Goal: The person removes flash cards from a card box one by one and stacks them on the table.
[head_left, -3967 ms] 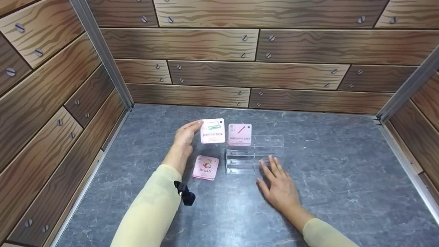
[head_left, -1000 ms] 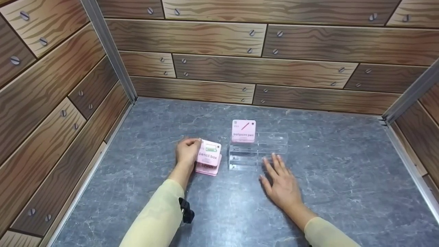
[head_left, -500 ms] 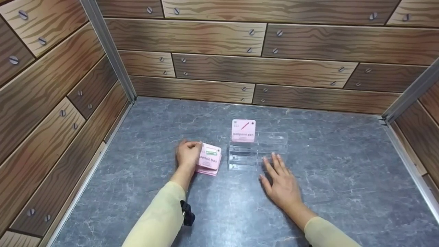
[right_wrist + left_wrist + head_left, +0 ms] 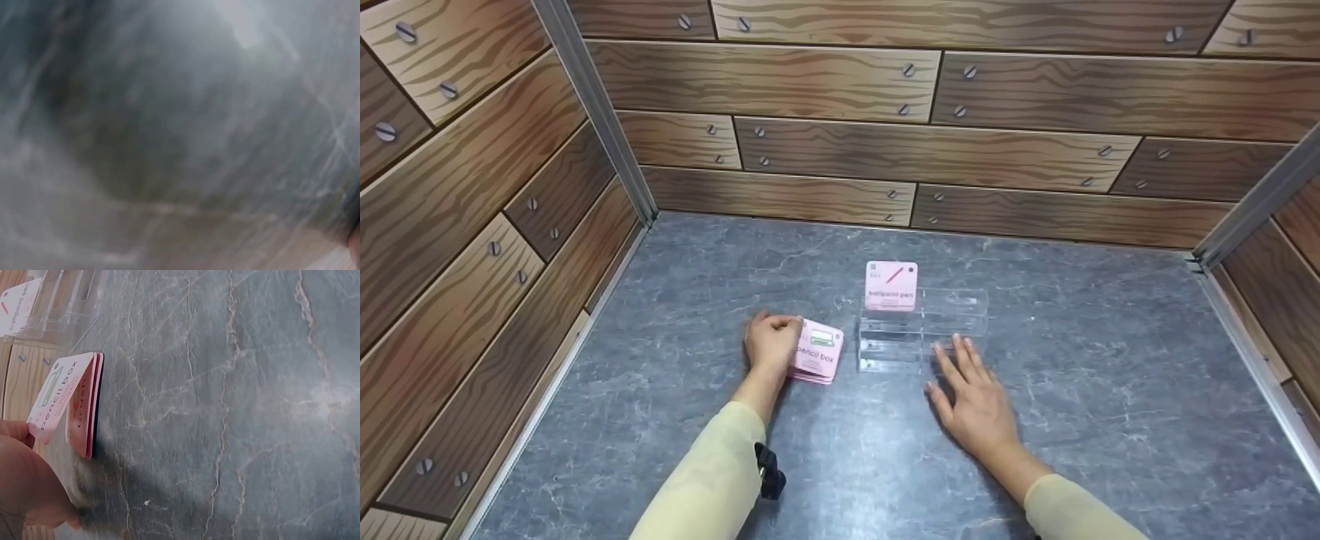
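My left hand (image 4: 771, 341) pinches the upper left corner of a pink flash card (image 4: 819, 352) reading "pencil box". In the left wrist view that card leans, its far edge meeting a small stack of cards (image 4: 80, 413) with "brush" on top, while its held corner is raised. To the right is a clear acrylic stepped rack (image 4: 891, 351), with a "ballpoint pen" card (image 4: 891, 285) standing in its back left slot. Fingers spread and straight, my right hand (image 4: 979, 412) rests at the rack's front right, fingertips by its edge; contact is hard to tell.
A grey marbled tabletop (image 4: 1110, 390) lies under everything. Wood-print panels (image 4: 825, 142) close it in at the back and sides, with metal corner posts. The right wrist view is blurred and shows mostly tabletop.
My left hand has brought the pencil box card from beside the ballpoint pen card down and nearer, over the brush stack, lowering it further in the last second. My right hand stays put.
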Available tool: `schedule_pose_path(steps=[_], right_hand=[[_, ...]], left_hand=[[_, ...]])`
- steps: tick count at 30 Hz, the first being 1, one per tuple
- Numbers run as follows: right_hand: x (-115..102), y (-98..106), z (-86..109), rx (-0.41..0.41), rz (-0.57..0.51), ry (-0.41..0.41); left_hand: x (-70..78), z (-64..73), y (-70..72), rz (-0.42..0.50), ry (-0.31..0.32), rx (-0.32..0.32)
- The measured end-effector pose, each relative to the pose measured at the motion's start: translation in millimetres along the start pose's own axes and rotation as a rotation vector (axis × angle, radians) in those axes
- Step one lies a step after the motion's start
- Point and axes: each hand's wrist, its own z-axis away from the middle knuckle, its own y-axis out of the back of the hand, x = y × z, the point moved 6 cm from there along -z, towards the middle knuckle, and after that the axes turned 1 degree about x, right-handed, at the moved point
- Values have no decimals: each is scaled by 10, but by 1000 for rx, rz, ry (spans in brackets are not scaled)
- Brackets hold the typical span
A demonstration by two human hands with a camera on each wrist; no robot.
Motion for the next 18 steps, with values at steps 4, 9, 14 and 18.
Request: schedule_pose_path(steps=[4, 9, 14, 18], right_hand=[[-18, 12, 3, 16, 3, 17], [-23, 17, 1, 24, 4, 21], [-13, 15, 0, 24, 5, 17], [-10, 13, 2, 24, 10, 21]], left_hand=[[-1, 10, 12, -29, -39, 9], [-12, 29, 24, -51, -65, 24], [-18, 27, 32, -80, -92, 49], [-23, 24, 26, -111, -119, 60]])
